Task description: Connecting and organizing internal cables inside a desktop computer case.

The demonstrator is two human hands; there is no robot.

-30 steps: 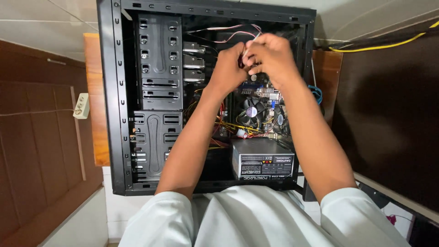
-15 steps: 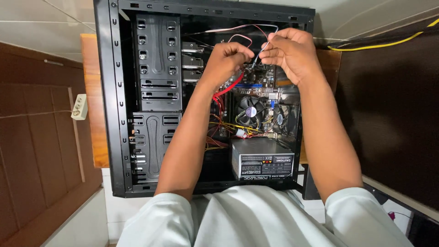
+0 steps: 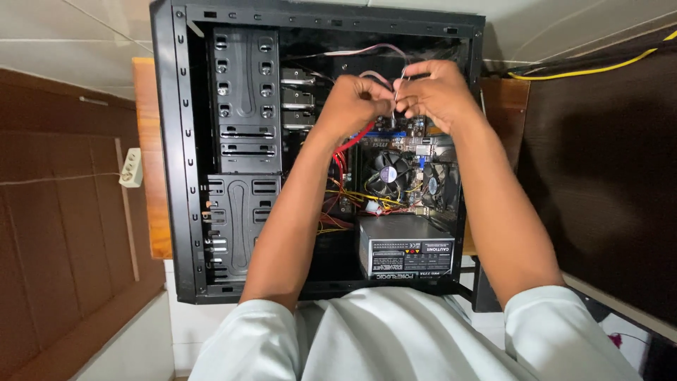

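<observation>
A thin bundle of pale pink and white wires (image 3: 381, 51) runs across the upper part of the open computer case (image 3: 169, 176), loops down and ends between the two hands, which meet just above the motherboard (image 3: 416, 134). The left hand (image 3: 352, 104) is curled into a loose fist, its fingertips pinched on the end of the wires, and the right hand (image 3: 441, 92) faces it, thumb and forefinger closed on the same strand, so the two hands touch or nearly touch at the knuckles. Whether a small plug sits between the fingers cannot be told, as the fingers cover it. A red cable (image 3: 352, 137) passes under the left wrist and runs down toward the bottom of the case. Below the hands sit two round cooling fans, one (image 3: 389, 174) at the middle of the board and another (image 3: 438, 187) just beside it at the right. Yellow, red and black power leads (image 3: 352, 197) tangle between the fans and the grey power supply box (image 3: 405, 243), which lies at the near edge of the case. To the left stand the black drive cages (image 3: 247, 92), with a stack of metal drives (image 3: 296, 99) beside them. The case lies on a wooden table (image 3: 151, 155), and a yellow cable (image 3: 585, 70) crosses the dark surface at the far right.
</observation>
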